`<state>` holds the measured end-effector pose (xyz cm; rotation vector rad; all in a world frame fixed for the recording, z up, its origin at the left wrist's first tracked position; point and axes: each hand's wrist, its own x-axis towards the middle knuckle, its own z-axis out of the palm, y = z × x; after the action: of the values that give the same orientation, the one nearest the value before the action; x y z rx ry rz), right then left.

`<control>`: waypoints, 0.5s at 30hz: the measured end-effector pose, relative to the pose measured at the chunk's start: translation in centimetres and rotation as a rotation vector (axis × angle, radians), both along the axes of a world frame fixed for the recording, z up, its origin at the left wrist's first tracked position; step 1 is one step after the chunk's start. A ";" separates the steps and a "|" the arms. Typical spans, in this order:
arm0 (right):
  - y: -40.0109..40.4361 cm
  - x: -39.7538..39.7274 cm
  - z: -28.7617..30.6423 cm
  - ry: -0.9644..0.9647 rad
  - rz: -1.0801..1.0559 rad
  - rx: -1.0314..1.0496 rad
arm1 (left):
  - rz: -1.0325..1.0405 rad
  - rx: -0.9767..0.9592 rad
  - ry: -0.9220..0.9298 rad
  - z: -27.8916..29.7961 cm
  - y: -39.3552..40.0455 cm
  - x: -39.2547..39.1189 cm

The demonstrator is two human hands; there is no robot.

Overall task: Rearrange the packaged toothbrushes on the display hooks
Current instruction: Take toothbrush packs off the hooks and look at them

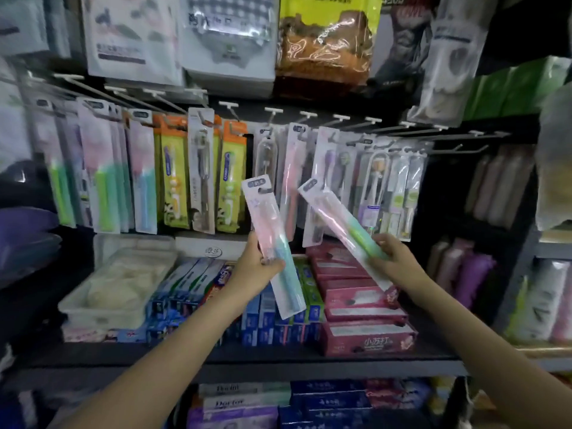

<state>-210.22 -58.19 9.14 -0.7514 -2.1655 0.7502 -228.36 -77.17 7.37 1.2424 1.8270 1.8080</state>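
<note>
The left hand (257, 267) is gripping one toothbrush pack (272, 243) at mid-length; the right hand (393, 258) is pinching another pack (343, 233) — hang-holes tilted up, probably for threading onto the display hooks (272, 111).

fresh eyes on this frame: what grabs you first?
Two pink-and-green toothbrush packs held up at centre: the left hand grips the left pack, the right hand grips the right pack, both tilted with hang-holes upward. Behind them, a row of hooks carries hanging toothbrush packs, several hooks near the middle and right bare at the front. Below, a shelf holds stacked toothpaste boxes.
</note>
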 end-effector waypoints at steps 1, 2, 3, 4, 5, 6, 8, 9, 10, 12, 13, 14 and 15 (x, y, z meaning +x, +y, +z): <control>0.7 0.4 0.1 0.076 -0.004 -0.040 | -0.004 -0.028 0.062 0.0 0.6 0.8; 1.4 0.7 0.2 0.155 -0.009 -0.067 | -0.009 -0.060 0.134 0.1 1.1 1.4; 1.9 0.9 0.2 0.216 -0.022 -0.088 | -0.008 -0.086 0.197 0.3 1.5 1.8; 2.4 1.0 0.3 0.265 -0.034 -0.111 | 0.004 -0.100 0.235 0.6 1.9 2.0; 2.6 1.2 0.4 0.286 -0.048 -0.124 | 0.016 -0.103 0.251 1.0 2.2 2.2; 2.9 1.2 0.6 0.287 -0.062 -0.116 | 0.031 -0.105 0.254 1.4 2.6 2.2; 3.3 1.4 1.0 0.268 -0.075 -0.069 | 0.064 -0.113 0.259 2.1 3.2 2.4; 3.5 1.4 1.3 0.264 -0.077 -0.048 | 0.070 -0.109 0.263 2.3 3.4 2.5; 3.7 1.5 1.6 0.268 -0.079 -0.026 | 0.073 -0.106 0.268 2.5 3.7 2.5; 4.3 1.5 2.2 0.259 -0.085 0.010 | 0.076 -0.110 0.279 2.6 4.2 2.8; 4.5 1.5 2.4 0.250 -0.086 0.026 | 0.074 -0.109 0.282 2.6 4.4 2.9; 4.6 1.4 2.5 0.248 -0.082 0.037 | 0.070 -0.106 0.282 2.6 4.7 3.1; 4.8 1.4 2.6 0.254 -0.078 0.039 | 0.067 -0.104 0.278 2.7 4.9 3.2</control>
<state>-208.83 -53.43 11.70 -0.6776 -1.9070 0.7194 -225.14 -72.23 10.05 1.4695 2.1030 1.6149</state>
